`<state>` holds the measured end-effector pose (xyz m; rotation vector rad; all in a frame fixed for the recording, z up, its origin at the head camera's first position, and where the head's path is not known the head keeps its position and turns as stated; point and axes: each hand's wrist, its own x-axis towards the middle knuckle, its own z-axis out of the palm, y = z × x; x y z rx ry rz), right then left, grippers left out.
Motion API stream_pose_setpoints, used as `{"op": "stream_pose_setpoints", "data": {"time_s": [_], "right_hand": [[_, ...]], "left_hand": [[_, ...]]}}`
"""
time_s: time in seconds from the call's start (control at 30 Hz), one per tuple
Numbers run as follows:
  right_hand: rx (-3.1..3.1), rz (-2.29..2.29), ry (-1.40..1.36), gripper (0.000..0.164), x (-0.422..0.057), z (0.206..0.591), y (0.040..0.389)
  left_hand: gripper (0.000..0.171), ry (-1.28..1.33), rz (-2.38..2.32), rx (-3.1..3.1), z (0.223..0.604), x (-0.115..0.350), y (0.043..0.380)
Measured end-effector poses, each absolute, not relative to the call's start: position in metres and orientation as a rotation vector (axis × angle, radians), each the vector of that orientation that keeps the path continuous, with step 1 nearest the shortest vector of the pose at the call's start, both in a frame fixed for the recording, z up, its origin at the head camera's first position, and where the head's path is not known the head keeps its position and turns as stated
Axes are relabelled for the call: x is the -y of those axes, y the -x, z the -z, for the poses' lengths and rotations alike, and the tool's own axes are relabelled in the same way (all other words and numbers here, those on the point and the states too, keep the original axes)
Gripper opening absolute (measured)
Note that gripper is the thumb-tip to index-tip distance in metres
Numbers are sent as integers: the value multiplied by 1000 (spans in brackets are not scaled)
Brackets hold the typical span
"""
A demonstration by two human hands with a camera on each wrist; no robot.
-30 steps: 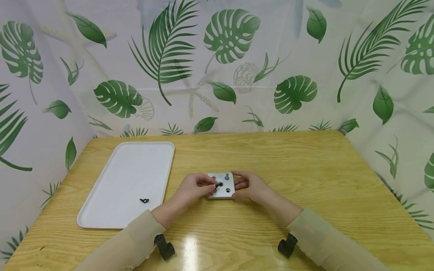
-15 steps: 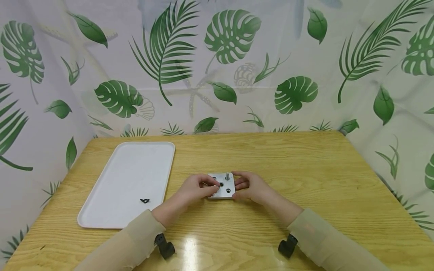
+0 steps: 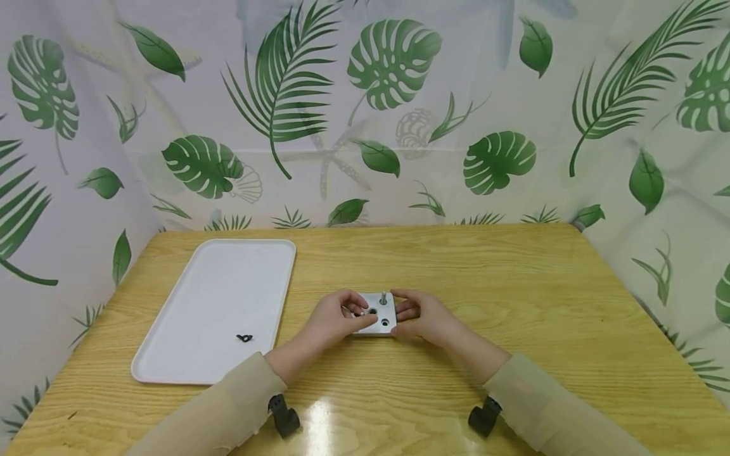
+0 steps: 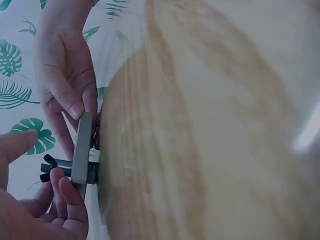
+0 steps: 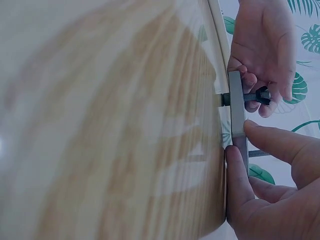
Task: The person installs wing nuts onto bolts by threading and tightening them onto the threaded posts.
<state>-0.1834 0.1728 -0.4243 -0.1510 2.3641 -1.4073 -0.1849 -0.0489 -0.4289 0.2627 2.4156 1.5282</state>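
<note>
Square, silver-grey and drilled with holes, a metal plate (image 3: 380, 311) is held at mid-surface (image 3: 456, 266), one bright bolt (image 3: 384, 298) upright at its far right corner. Your right hand (image 3: 424, 315) pinches its right edge; your left hand (image 3: 333, 316), thumb parted from loosely bent fingers, grips nothing. The right-wrist view shows a black wing nut (image 5: 262, 96) on a threaded shaft (image 5: 250, 97), largely masked in the head view, which reveals a white tray (image 3: 228, 291).
</note>
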Motion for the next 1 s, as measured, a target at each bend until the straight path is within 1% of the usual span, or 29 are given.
{"op": "stream_pose_setpoints", "data": {"time_s": [0.47,0.53,0.7,0.8,0.9,1.0], "right_hand": [[-2374,1403,132,82,-172,423,183],[-2374,1404,142,82,-172,423,183],[-2377,1407,158,82,-172,422,182],[-2379,1406,158,82,-172,422,182],[-2376,1413,141,82,-172,423,182],[-2381,1412,137,82,-172,424,183]], "left_hand": [[6,-315,-1406,-2402,423,50,191],[8,-320,-1412,-2391,422,51,192],[21,-311,-1441,-2356,422,54,191],[25,-288,-1474,-2340,422,57,191],[22,-271,-1513,-2319,423,58,191],[15,-260,-1552,-2284,423,59,191]]}}
